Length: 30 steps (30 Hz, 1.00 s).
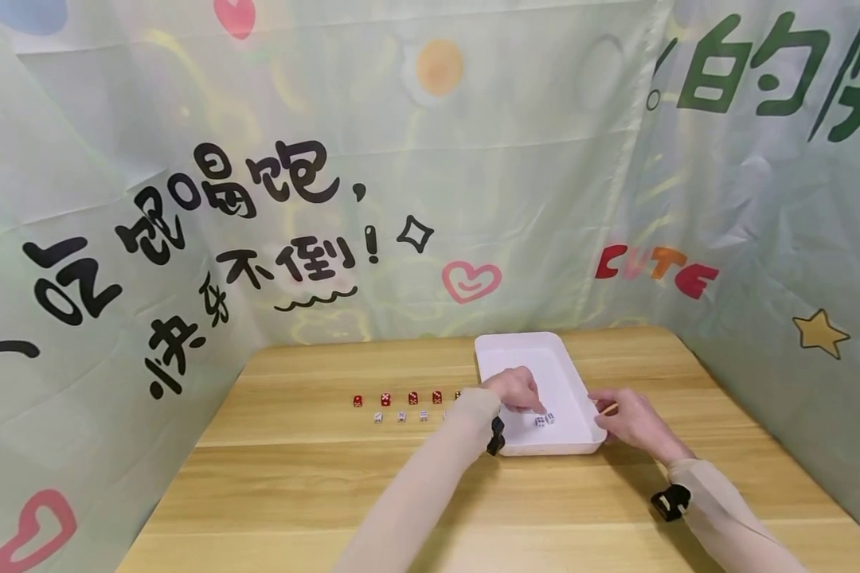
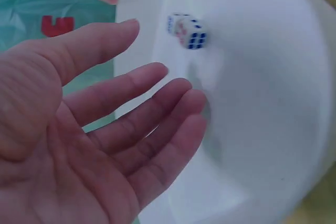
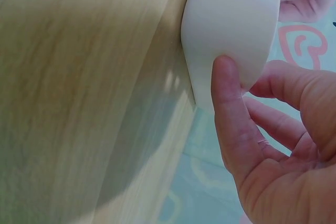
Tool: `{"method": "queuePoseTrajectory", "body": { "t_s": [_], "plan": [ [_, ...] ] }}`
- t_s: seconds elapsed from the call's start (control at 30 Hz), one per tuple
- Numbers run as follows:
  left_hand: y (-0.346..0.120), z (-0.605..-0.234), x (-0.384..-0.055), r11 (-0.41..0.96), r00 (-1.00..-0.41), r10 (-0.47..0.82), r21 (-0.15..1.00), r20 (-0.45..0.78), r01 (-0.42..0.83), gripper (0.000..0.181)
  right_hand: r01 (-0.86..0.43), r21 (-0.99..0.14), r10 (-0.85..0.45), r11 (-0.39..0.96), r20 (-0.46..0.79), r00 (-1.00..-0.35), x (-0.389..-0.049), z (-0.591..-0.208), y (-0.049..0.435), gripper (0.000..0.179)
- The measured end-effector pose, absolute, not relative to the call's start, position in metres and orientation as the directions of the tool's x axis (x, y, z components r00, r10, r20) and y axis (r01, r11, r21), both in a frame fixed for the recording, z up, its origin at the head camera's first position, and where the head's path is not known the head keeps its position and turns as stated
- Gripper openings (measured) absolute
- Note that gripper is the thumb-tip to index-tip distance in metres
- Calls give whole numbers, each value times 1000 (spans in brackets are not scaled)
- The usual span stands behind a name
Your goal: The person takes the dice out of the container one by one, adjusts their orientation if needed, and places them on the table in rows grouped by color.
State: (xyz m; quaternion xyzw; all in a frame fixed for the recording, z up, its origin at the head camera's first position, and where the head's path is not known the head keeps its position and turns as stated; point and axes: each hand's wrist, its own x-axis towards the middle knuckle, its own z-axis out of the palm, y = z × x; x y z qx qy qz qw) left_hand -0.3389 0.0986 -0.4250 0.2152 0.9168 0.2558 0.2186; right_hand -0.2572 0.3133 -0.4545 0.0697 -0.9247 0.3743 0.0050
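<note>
My left hand (image 1: pixel 516 388) hangs over the white tray (image 1: pixel 569 374), its fingertips close beside two white dice (image 1: pixel 541 422) on the tray floor. In the left wrist view its fingers are loosely extended with nothing between them. There a die (image 2: pixel 196 39) turns a face of blue pips to the camera, partly overlapping another die. At the tray's right side my right hand (image 1: pixel 634 420) holds the wall near the rim. One fingertip (image 3: pixel 227 69) lies against the outer wall in the right wrist view, and another digit meets the rim.
Left of the tray, a row of red dice (image 1: pixel 385 399) lies behind a row of white dice (image 1: pixel 401 417) on the wooden table (image 1: pixel 315 493). My left forearm covers the right ends of both rows. A printed cloth (image 1: pixel 530 199) hangs around the table.
</note>
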Motion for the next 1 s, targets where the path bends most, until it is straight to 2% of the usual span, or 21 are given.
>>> {"method": "queuePoseTrajectory", "body": {
  "t_s": [0.27, 0.73, 1.0],
  "plan": [
    [99, -435, -336, 806, -791, 556, 397, -256, 438, 15, -141, -689, -126, 711, 73, -989, -258, -455, 312, 44],
    [101, -443, -329, 804, -795, 570, 339, -208, 488, 5, -146, -695, -132, 704, 74, -989, -257, -455, 312, 44],
    [90, -441, -336, 779, -807, 578, 378, -122, 501, 15, -156, -694, -137, 703, 83, -987, -256, -455, 313, 44]
  ]
}}
